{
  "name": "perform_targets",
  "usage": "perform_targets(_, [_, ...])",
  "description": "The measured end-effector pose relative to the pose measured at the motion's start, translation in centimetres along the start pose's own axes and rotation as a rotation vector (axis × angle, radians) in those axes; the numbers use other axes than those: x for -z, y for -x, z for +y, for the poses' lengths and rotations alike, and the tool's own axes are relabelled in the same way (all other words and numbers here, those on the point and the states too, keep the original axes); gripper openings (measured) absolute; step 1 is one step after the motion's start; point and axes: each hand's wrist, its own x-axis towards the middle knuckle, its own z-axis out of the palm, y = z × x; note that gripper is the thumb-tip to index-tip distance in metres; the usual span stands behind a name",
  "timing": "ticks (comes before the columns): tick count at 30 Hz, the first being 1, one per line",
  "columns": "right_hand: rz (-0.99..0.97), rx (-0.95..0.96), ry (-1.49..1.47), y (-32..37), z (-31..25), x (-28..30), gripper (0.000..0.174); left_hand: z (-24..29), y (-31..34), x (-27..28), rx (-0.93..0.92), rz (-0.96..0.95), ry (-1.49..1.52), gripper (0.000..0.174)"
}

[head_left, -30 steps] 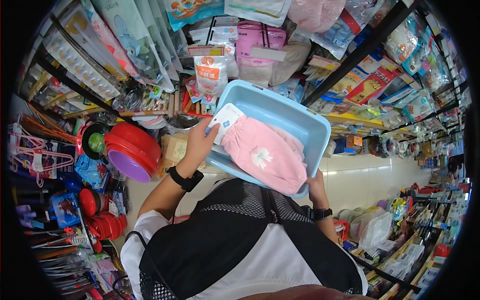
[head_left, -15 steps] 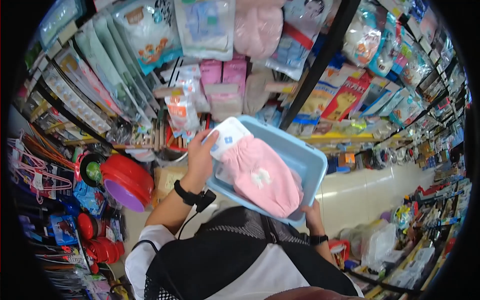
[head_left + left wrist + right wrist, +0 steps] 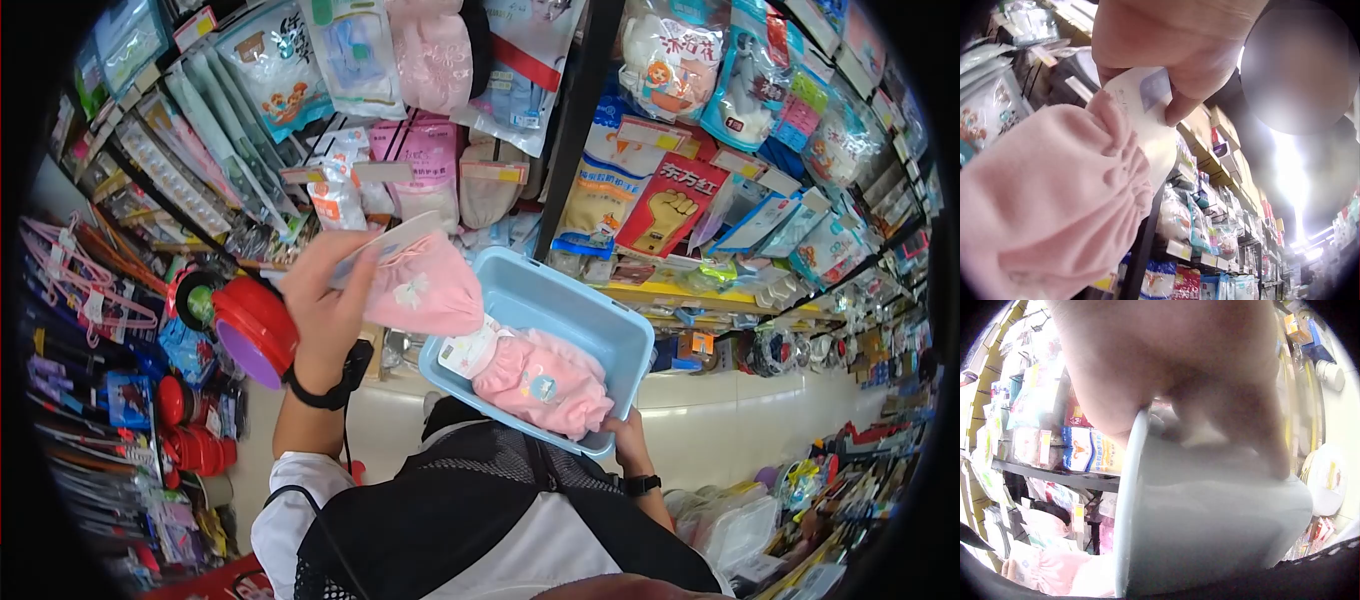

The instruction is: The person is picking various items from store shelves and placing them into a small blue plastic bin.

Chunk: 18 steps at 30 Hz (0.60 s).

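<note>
So the left hand (image 3: 325, 300) has a white card (image 3: 1147, 119) pinched between thumb and fingers, and a pink cloth piece (image 3: 425, 290) with gathered ends and a pale bow-like motif hangs off that card, on the hand's inner side. Its far end sits over the left corner of a light blue basket (image 3: 530, 300); can't tell if they touch.

Over on the other side, the right hand (image 3: 630, 445) has the basket's rim gripped at the near right corner, thumb and fingers on either side of the wall.

Between the two hands, down in the basket, there's a second pink piece (image 3: 540, 380) with a blue motif, its own card end pointing toward the left hand.

Further out: a red basin (image 3: 255, 320) with purple showing is just outside the left wrist, with pink hangers (image 3: 85, 290) well past it. Ahead of both hands is a shelf of bagged stuff, including a pink packet (image 3: 420, 175) beyond the left hand's cloth and a red packet (image 3: 665, 205) with a fist on it, up past the right hand.
</note>
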Motion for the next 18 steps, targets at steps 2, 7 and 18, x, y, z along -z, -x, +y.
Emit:
perform_targets(2, [-0.021,0.005,0.023,-0.5,-0.3,1.0,0.033,-0.6,0.9,-2.4,0.041,-0.118,-0.018,0.01])
perform_targets(7, [-0.002,-0.017,0.027,-1.8,-0.3,2.8,0.033,-8.5,4.0,-10.7,0.147,-0.232,0.056,0.012])
perform_targets(18, [0.277,-0.01,0.0,-1.0,-3.0,-1.4,0.035,-19.4,0.8,-23.7,0.807,-0.128,0.913,0.02])
